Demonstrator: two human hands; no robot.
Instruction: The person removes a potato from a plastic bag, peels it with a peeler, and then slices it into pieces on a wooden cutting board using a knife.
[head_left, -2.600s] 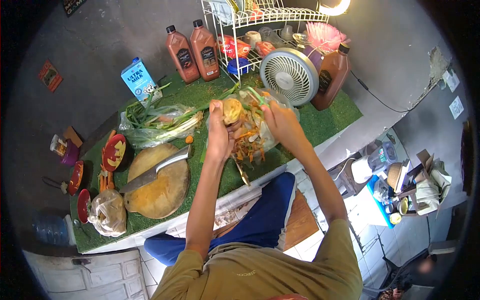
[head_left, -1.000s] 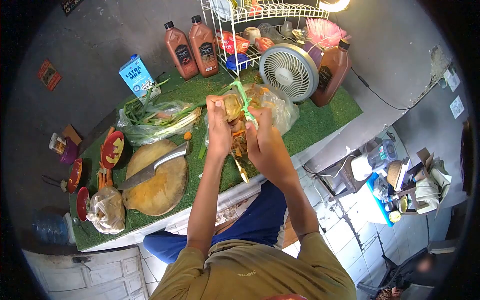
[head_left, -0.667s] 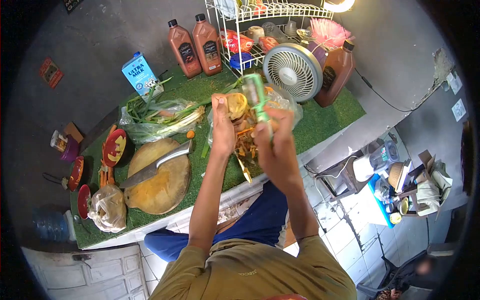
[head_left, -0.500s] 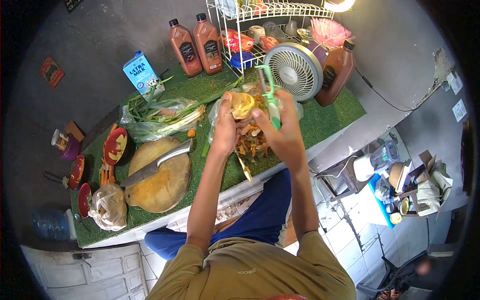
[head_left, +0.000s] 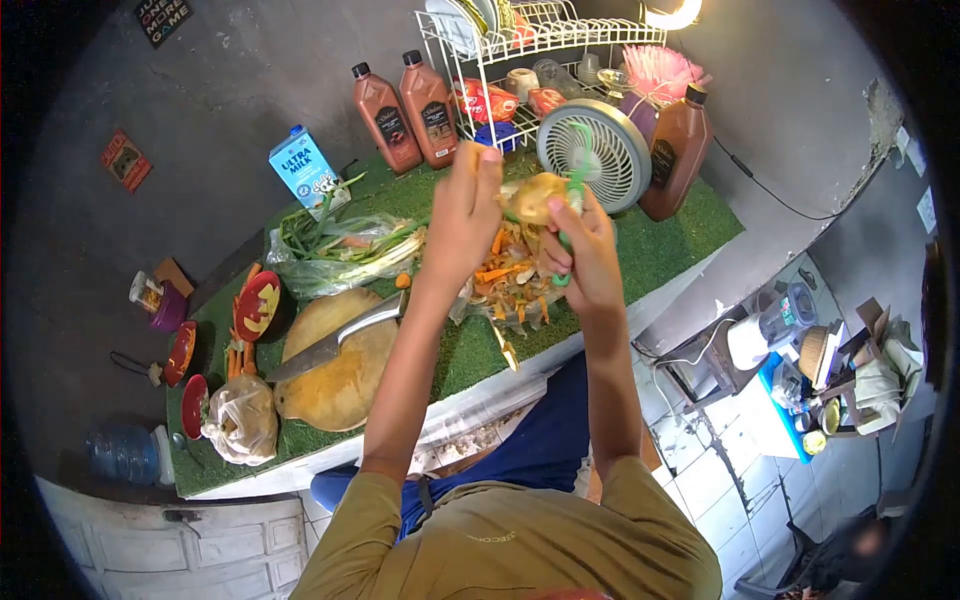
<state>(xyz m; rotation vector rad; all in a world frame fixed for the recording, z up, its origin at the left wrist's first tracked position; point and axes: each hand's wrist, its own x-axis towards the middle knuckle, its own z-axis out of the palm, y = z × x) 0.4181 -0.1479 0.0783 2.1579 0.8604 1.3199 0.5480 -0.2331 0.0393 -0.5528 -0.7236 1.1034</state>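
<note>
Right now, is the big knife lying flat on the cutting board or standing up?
Lying flat. The knife rests on its side across the round wooden cutting board, blade on the wood, handle overhanging toward the bowls.

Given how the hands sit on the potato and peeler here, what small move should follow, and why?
Probably a short peeler stroke along the potato: the left hand grips it above the bag of peelings, the right hand holds the green peeler at its side, and skin seemingly remains.
</note>
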